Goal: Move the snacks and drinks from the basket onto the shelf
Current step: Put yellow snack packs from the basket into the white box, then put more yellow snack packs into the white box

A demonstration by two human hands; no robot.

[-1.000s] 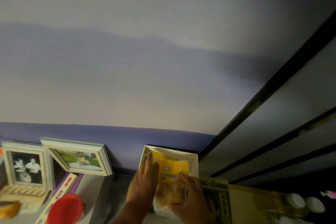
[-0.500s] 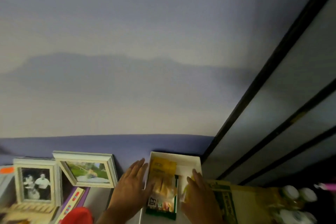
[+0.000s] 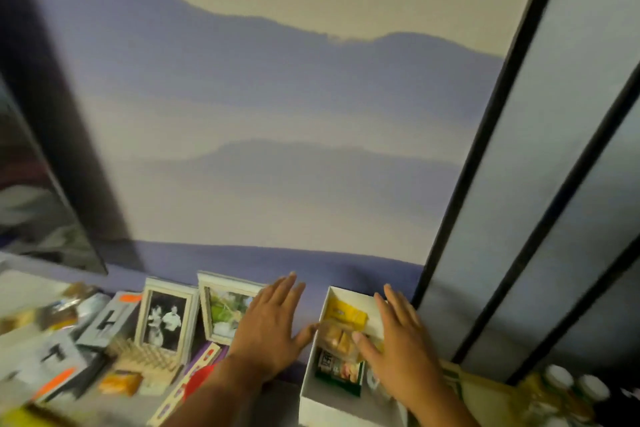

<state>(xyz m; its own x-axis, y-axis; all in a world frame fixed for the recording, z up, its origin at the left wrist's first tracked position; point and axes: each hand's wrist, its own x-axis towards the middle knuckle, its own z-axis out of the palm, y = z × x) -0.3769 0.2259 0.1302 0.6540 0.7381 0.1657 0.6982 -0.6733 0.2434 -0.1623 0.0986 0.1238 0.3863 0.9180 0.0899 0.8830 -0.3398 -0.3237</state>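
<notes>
Two flat, spread hands flanked a rectangular white box (image 3: 313, 388)
Left hand (image 3: 268, 328) and right hand (image 3: 403, 347) held nothing; crinkly yellow snack packet (image 3: 346, 314) lay inside

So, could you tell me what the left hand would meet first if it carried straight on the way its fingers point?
Probably the purple wall band; the left hand has no object ahead, though depth is unclear.

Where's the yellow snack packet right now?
Head view, lower right of centre: the yellow packet lies inside the white box, at its far end, between the left hand and right hand.
</notes>
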